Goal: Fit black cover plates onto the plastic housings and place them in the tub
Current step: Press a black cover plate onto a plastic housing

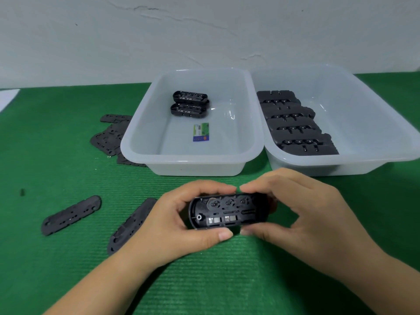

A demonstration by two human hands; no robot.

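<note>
A black plastic housing (227, 212) is held above the green mat with its open inside facing me, showing small round parts and metal contacts. My left hand (181, 223) grips its left end, thumb below and fingers over the top. My right hand (302, 214) pinches its right end the same way. Two black cover plates (70, 214) (129, 223) lie flat on the mat to the left; the nearer one is partly hidden by my left wrist. The left tub (141, 142) holds two open housings (189, 106). The right tub (375, 133) holds several covered housings (295, 123) in a row.
A loose heap of more black cover plates (109, 137) lies on the green mat (56, 167) behind and left of the left tub. A small coloured label (201, 132) is on that tub's floor. A white wall stands behind the tubs.
</note>
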